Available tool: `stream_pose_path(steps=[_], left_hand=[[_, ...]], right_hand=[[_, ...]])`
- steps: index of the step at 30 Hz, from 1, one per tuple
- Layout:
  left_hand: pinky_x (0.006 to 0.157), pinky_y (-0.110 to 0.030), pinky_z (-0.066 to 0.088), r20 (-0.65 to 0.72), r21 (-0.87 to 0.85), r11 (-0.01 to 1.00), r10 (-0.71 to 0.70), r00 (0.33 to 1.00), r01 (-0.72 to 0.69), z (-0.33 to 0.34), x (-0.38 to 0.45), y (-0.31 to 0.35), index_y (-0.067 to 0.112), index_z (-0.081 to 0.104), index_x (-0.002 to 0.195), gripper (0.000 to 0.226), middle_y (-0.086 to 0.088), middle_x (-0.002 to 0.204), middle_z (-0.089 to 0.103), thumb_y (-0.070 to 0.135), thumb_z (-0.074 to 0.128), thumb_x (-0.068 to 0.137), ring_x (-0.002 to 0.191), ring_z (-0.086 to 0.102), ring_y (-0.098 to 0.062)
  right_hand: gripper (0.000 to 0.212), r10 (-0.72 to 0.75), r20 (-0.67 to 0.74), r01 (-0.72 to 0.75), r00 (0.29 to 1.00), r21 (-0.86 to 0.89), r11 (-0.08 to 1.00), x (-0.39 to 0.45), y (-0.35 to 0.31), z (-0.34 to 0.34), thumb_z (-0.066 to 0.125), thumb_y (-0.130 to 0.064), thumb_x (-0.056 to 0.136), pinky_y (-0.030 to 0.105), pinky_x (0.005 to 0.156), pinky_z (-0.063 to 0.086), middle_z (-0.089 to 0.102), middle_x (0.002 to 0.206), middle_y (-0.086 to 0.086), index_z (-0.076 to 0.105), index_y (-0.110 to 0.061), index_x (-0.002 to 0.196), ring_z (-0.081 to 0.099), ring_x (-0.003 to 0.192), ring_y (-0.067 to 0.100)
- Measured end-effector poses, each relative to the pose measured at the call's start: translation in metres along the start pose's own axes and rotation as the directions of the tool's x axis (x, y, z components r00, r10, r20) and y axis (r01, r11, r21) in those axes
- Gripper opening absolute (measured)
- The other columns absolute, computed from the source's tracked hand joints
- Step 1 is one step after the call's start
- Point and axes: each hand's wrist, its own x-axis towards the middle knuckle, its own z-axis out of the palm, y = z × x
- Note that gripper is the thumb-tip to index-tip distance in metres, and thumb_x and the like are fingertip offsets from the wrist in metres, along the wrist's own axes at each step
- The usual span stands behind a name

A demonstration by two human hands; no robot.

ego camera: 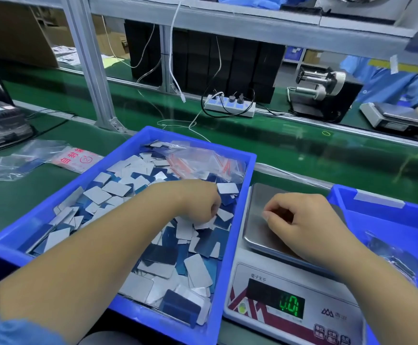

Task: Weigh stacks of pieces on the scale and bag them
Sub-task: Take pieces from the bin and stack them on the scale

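Observation:
A big blue tray (198,135) in front of me holds a loose pile of flat white and blue pieces (115,190). My left hand (198,202) reaches into the pile near the tray's right wall, with its fingers curled down round a few pieces. To the right stands the white scale (327,317) with a bare steel pan (257,195); its green display (291,306) reads about zero. My right hand (300,220) hovers over the pan, fingers loosely curled, nothing in it. Clear zip bags (203,160) lie on the pieces at the tray's far end.
A second blue bin (377,212) at the right holds bagged pieces (397,257). More clear bags (28,160) lie on the green belt at the left. Behind are a metal frame post (91,70), a power strip (230,105) with cables, and another person (389,83) at a scale.

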Motion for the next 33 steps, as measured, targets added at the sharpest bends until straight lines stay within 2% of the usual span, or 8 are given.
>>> stream_pose_path(steps=[4,7,11,15,22,25,29,33], left_hand=[[0.086,-0.038,0.048,0.046,-0.009,0.999,-0.031,0.998,0.032,0.001,-0.001,-0.002,0.030,0.055,0.117,0.035,0.006,0.117,0.041,0.028,0.062,0.083,0.108,0.044,-0.017],[0.086,-0.040,0.047,0.091,0.052,0.997,-0.070,0.993,0.065,0.000,-0.005,-0.004,0.035,0.049,0.119,0.043,0.008,0.122,0.039,0.037,0.066,0.079,0.110,0.037,-0.018],[0.082,-0.043,0.051,0.180,0.156,0.984,-0.119,0.976,0.091,-0.004,-0.007,-0.001,0.034,0.050,0.110,0.042,0.007,0.113,0.039,0.037,0.073,0.075,0.107,0.041,-0.023],[0.082,-0.044,0.051,0.204,0.199,0.976,-0.131,0.970,0.090,-0.006,-0.007,0.001,0.035,0.048,0.111,0.053,0.008,0.114,0.038,0.036,0.081,0.070,0.109,0.042,-0.024],[0.087,-0.044,0.051,0.206,0.159,0.982,-0.134,0.969,0.102,-0.013,-0.005,-0.003,0.032,0.040,0.117,0.070,0.007,0.112,0.045,0.037,0.089,0.067,0.106,0.053,-0.026],[0.086,-0.045,0.052,0.214,0.113,0.982,-0.172,0.962,0.150,-0.012,-0.007,-0.003,0.034,0.031,0.113,0.074,0.009,0.096,0.046,0.034,0.090,0.067,0.101,0.056,-0.028],[0.079,-0.040,0.052,0.192,0.127,0.977,-0.194,0.962,0.171,-0.013,-0.011,-0.002,0.029,0.037,0.119,0.071,0.012,0.087,0.043,0.034,0.088,0.070,0.096,0.056,-0.026],[0.070,-0.035,0.048,0.178,0.166,0.973,-0.192,0.965,0.163,-0.015,-0.013,0.000,0.025,0.042,0.109,0.056,0.009,0.089,0.047,0.034,0.085,0.073,0.093,0.057,-0.024]], right_hand=[[0.009,-0.016,-0.001,0.016,1.000,0.000,1.000,0.000,0.001,0.001,0.066,-0.024,0.086,0.011,0.066,0.041,0.066,0.072,-0.016,0.070,-0.027,0.078,0.059,0.073,0.003],[0.009,-0.020,0.003,0.020,1.000,0.009,1.000,0.000,0.002,0.001,0.065,-0.026,0.086,0.012,0.066,0.042,0.067,0.073,-0.016,0.070,-0.026,0.079,0.059,0.074,0.002],[0.008,-0.025,0.013,0.025,1.000,0.023,0.999,-0.001,0.001,0.001,0.066,-0.024,0.086,0.020,0.069,0.045,0.067,0.073,-0.014,0.071,-0.025,0.080,0.059,0.073,0.004],[0.008,-0.032,0.008,0.032,0.999,0.022,0.999,-0.001,0.002,0.001,0.066,-0.024,0.086,0.018,0.069,0.045,0.067,0.074,-0.015,0.071,-0.025,0.080,0.059,0.073,0.004],[0.008,-0.035,0.001,0.035,0.999,0.029,0.999,-0.001,0.003,0.000,0.065,-0.025,0.086,0.013,0.069,0.043,0.067,0.073,-0.016,0.070,-0.026,0.079,0.059,0.076,0.003],[0.008,-0.049,-0.002,0.049,0.999,0.018,0.999,-0.001,0.003,0.001,0.066,-0.023,0.085,0.013,0.069,0.042,0.067,0.074,-0.015,0.071,-0.024,0.079,0.059,0.077,0.005],[0.008,-0.048,0.005,0.048,0.999,0.024,0.999,0.000,0.003,0.001,0.065,-0.024,0.085,0.012,0.069,0.042,0.067,0.073,-0.015,0.070,-0.025,0.079,0.059,0.077,0.004],[0.008,-0.046,0.004,0.046,0.999,0.029,0.999,-0.001,0.002,0.002,0.066,-0.023,0.086,0.013,0.070,0.042,0.067,0.074,-0.015,0.071,-0.025,0.079,0.060,0.078,0.004]])
